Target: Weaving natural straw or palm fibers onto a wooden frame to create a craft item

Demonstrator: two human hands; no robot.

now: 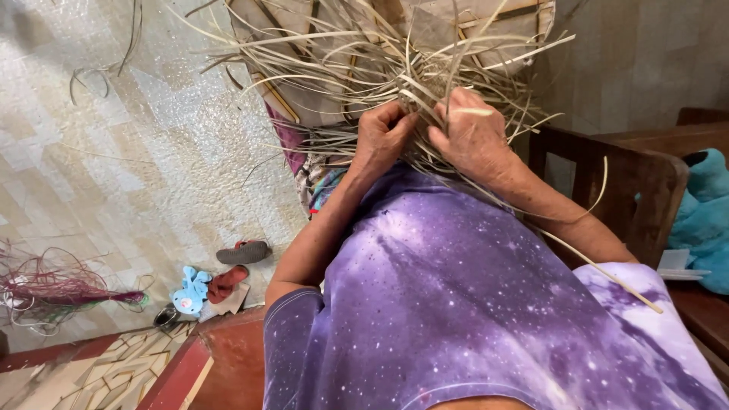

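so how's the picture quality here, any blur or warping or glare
Head view: strong wide-angle warping, with the tiled floor and wooden bench bending toward the edges. Light is soft and even, with no hard shadows and only a mild sheen on the floor. The left hand and right hand are fairly sharp among the pale strips; the strip tips look slightly smeared.

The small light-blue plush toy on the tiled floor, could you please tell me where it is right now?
In the head view, the small light-blue plush toy lies at lower left on the pale tiled floor, beside the red sandal, left of the person's left elbow.
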